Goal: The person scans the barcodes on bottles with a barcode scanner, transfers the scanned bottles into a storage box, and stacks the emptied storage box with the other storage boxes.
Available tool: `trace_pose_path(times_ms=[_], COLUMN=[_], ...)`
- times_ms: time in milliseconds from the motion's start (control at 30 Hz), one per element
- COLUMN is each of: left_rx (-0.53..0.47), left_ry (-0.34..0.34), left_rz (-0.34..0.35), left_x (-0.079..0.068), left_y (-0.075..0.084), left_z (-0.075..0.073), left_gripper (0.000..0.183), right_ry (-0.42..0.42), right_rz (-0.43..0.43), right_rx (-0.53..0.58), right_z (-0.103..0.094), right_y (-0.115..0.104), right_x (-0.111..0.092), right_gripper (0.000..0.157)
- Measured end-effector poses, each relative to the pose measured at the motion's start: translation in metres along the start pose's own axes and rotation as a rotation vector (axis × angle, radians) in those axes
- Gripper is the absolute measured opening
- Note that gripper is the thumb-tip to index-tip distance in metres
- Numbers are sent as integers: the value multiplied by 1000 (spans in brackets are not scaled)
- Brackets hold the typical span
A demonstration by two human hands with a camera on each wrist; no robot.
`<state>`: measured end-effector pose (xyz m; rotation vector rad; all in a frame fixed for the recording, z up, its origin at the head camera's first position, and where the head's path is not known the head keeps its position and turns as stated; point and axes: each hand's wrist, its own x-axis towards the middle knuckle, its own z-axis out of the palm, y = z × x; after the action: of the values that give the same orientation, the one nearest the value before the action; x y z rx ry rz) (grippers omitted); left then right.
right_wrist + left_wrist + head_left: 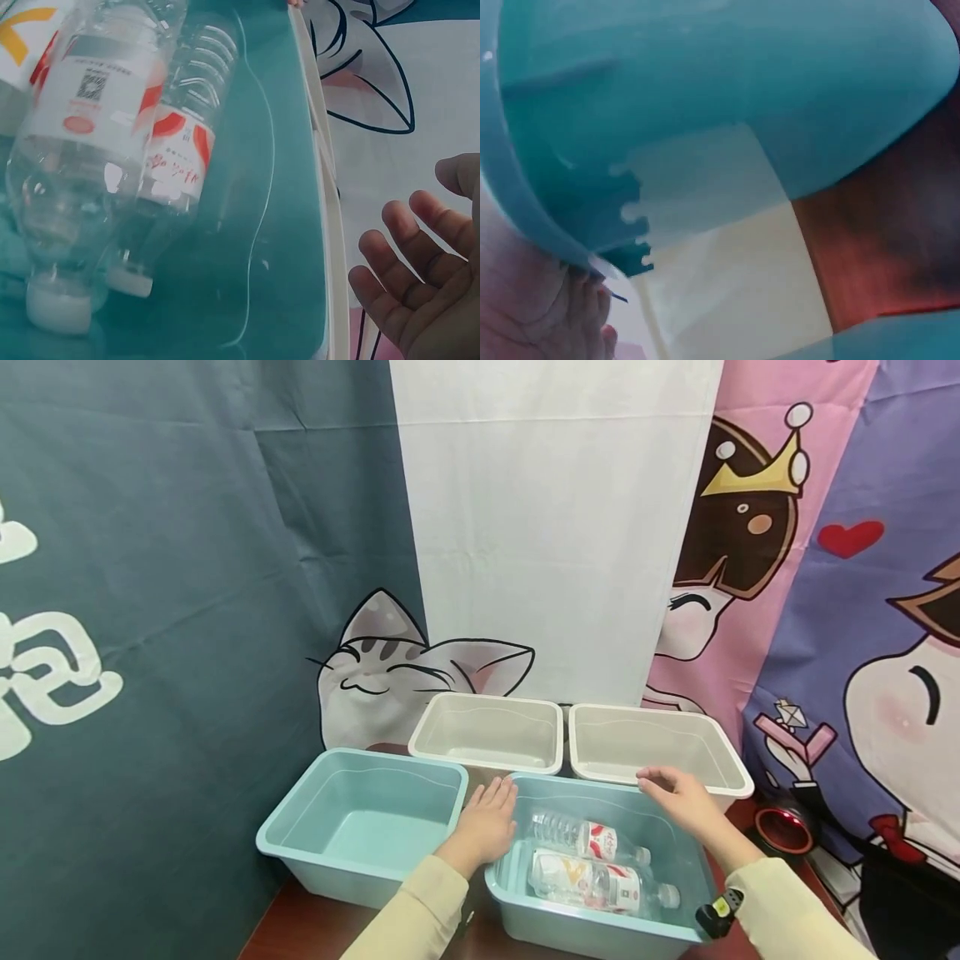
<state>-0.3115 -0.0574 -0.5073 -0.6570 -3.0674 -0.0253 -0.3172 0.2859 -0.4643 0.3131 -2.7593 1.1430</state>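
Clear plastic bottles [602, 841] with red-and-white labels and white caps lie on their sides in the right-hand light-blue bin [592, 925]. My left hand [486, 828] rests at that bin's left rim, its fingers extended. In the left wrist view, part of the left hand [536, 300] shows beside a blue rim. Over the same bin's far right side is my right hand [677, 800], fingers loosely bent and holding nothing. The right wrist view shows the right hand [420, 262] apart from the bottles [90, 97].
A second light-blue bin [360, 868] stands to the left. Two cream bins, one at the back middle [487, 767] and one at the back right [738, 783], stand behind. A round black object with a red ring [783, 828] sits at the right. Printed curtains [555, 527] hang behind the brown table [288, 927].
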Motion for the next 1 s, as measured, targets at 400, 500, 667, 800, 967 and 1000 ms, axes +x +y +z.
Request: trace_pose_path(times_ms=[400, 500, 667, 800, 967, 1000], left_rx=[-180, -184, -176, -177, -183, -186], left_ry=[63, 82, 108, 103, 110, 115], left_rz=[-64, -81, -89, -93, -95, -95], left_x=[5, 5, 6, 8, 6, 5], left_y=[10, 13, 15, 16, 16, 15], left_z=[8, 13, 17, 17, 14, 13], left_gripper=[74, 76, 77, 79, 77, 76], right_ry=[-213, -246, -270, -270, -266, -263], right_rz=[175, 179, 176, 128, -32, -57], right_rx=[352, 378, 393, 311, 157, 143], right_z=[21, 27, 36, 44, 52, 54], right_y=[10, 14, 16, 18, 24, 25], right_x=[26, 30, 33, 30, 26, 25], right_gripper=[48, 50, 49, 43, 35, 34])
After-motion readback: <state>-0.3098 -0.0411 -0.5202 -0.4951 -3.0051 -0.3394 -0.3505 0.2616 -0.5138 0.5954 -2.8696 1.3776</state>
